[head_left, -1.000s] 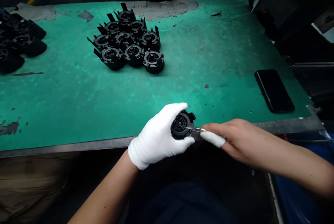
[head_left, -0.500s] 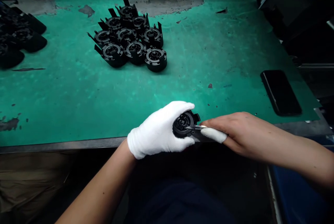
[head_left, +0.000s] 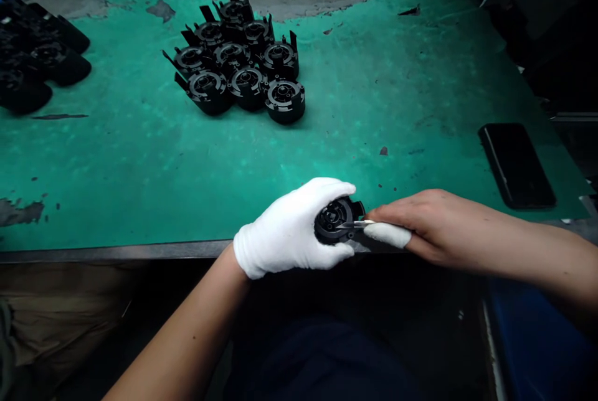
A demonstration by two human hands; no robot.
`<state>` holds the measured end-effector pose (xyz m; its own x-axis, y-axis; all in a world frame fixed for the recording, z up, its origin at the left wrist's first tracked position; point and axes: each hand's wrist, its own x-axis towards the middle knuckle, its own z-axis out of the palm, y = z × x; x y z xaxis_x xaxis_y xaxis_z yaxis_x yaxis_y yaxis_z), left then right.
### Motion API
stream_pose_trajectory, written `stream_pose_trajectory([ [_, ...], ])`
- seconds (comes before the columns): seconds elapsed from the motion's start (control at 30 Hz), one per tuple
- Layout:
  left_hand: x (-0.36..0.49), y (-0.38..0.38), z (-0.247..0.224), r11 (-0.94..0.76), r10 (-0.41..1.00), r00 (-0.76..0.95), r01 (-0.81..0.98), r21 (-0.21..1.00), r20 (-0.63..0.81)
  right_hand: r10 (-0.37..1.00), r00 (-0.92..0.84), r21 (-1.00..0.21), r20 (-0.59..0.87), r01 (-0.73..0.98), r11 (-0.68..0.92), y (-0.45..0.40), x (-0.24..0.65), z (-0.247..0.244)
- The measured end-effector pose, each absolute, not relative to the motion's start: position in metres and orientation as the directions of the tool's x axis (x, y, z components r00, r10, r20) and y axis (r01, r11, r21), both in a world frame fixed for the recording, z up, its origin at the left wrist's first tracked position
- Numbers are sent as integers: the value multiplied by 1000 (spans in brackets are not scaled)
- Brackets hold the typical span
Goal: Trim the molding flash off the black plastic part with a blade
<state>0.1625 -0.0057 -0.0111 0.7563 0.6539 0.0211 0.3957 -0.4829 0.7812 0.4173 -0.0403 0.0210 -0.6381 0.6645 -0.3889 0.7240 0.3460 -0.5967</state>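
Observation:
My left hand [head_left: 294, 226], in a white glove, is wrapped round a round black part [head_left: 334, 220] at the table's front edge. The part's open face, with rings inside, is turned up toward the camera. From the right, my right hand [head_left: 415, 226] pinches a thin metal tool [head_left: 357, 225]; a white cover sits on the thumb. The tool's tip lies over the inside of the black part; whether it touches is too small to tell. Several similar black parts [head_left: 243, 84] stand grouped on the green table [head_left: 140, 170], beyond my hands.
A black phone [head_left: 518, 165] lies on the table at the right. More black parts [head_left: 60, 61] stand at the far left. The table's front edge [head_left: 116, 253] runs below my hands. Beige cloth [head_left: 56, 320] shows at the lower left, a blue surface [head_left: 537, 339] at the lower right.
The whole view has shifted slightly, with the table and parts a little further right and up. The tool tip has moved slightly within the black part; both hands keep their holds.

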Motion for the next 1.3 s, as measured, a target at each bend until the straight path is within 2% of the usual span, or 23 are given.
stream_pose_trajectory([
  [0.13,162,-5,-12,-483,650,760,398,780,15,633,-619,-572,-465,756,319,-41,413,17],
  [0.4,162,-2,-10,-477,626,779,419,773,-37,531,-660,-624,-532,729,281,-19,417,35],
  [0.53,162,-5,-13,-493,630,777,397,774,3,641,-566,-620,-518,765,175,-42,424,22],
  [0.67,163,-5,-12,-501,650,760,418,758,11,705,-510,-598,-493,787,151,-68,423,10],
  [0.8,162,-4,-10,-500,641,767,453,738,-37,738,-472,-679,-482,734,27,-74,419,19],
  [0.87,161,-8,-11,-490,646,761,464,738,-49,768,-400,-758,-500,631,-165,-84,413,22],
  [0.93,161,-18,-15,-474,689,724,475,741,-23,749,-325,-796,-577,429,-427,-102,400,18],
  [1.03,163,-37,-20,-447,781,622,496,745,54,643,-341,-692,-686,33,-721,-137,371,3],
  [1.17,169,-51,-21,-430,835,542,541,723,92,632,-370,-532,-681,-342,-774,-163,331,-12],
  [1.3,173,-51,-17,-432,840,537,578,692,76,653,-400,-424,-643,-524,-739,-162,317,-14],
])
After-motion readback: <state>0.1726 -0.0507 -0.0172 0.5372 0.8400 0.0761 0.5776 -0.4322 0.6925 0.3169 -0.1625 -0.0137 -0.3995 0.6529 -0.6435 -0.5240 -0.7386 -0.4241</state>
